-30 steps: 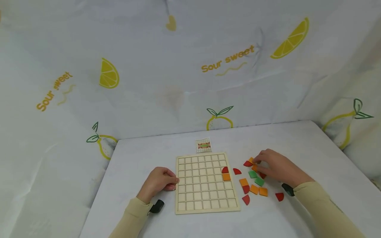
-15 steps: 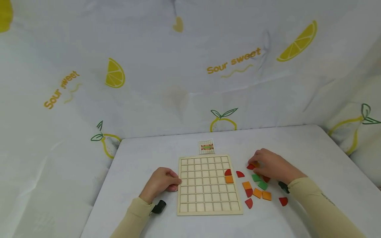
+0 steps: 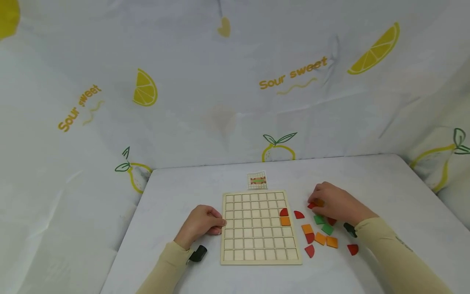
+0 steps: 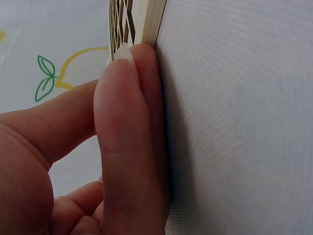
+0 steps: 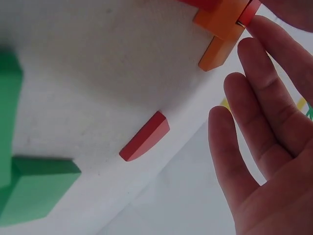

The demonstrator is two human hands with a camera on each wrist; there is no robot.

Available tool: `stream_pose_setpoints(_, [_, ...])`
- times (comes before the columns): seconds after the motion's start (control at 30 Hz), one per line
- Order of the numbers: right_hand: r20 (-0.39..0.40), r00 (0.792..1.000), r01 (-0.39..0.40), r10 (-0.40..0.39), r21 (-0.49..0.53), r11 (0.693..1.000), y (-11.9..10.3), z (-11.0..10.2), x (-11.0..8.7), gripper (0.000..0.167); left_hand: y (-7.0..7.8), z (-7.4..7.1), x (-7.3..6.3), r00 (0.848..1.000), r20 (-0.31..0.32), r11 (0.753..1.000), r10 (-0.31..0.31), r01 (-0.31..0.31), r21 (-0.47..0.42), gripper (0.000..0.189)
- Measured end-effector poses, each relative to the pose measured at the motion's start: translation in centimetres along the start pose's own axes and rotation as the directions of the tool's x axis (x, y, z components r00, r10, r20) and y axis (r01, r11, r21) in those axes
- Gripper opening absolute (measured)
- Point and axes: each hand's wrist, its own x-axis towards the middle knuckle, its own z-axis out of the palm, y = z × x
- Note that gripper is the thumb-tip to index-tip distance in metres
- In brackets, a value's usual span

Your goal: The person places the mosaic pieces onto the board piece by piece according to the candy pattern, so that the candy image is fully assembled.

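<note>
At the left edge of the pale wooden grid board (image 3: 259,232), my left hand (image 3: 200,224) holds the rim with thumb and finger. The left wrist view shows those fingertips close against the board's edge (image 4: 151,22). A red quarter-circle tile (image 3: 284,212) and an orange square tile (image 3: 285,221) sit in the board's right column. Over the loose tiles at the right is my right hand (image 3: 335,204). Its thumb and index finger pinch a small red tile (image 5: 251,12), touching orange tiles (image 5: 222,19). The other fingers extend; the hand partly hides the tiles below.
Loose tiles lie right of the board: green squares (image 3: 327,229), orange squares (image 3: 332,242) and red quarter-circles (image 3: 309,250). Behind the board is a small printed pattern card (image 3: 257,180). A white cloth (image 3: 205,134) with lemon prints hangs behind the table.
My right hand has drawn its fingers together at the red and orange tiles and stays there. The left hand keeps its place at the board's edge. The head view has shifted slightly.
</note>
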Motion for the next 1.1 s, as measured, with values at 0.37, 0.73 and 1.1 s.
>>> stream_pose_setpoints(0.37, [-0.018, 1.000, 0.002, -0.002, -0.014, 1.000, 0.4, 0.0, -0.5, 0.025, 0.1, 0.1, 0.0, 1.000, -0.002, 1.000, 0.006, -0.006, 0.030, 0.020])
stream_pose_setpoints(0.73, [-0.063, 0.998, 0.034, -0.030, 0.062, 0.998, -3.2, -0.1, -1.4, 0.014, 0.4, 0.2, -0.4, 1.000, -0.006, 1.000, 0.002, -0.002, 0.017, 0.021])
stream_pose_setpoints(1.1, [-0.129, 0.985, 0.124, -0.118, 0.032, 0.992, -6.9, 1.5, -3.2, 0.014, 0.5, 0.1, -0.5, 1.000, -0.015, 1.000, -0.012, 0.012, 0.017, 0.021])
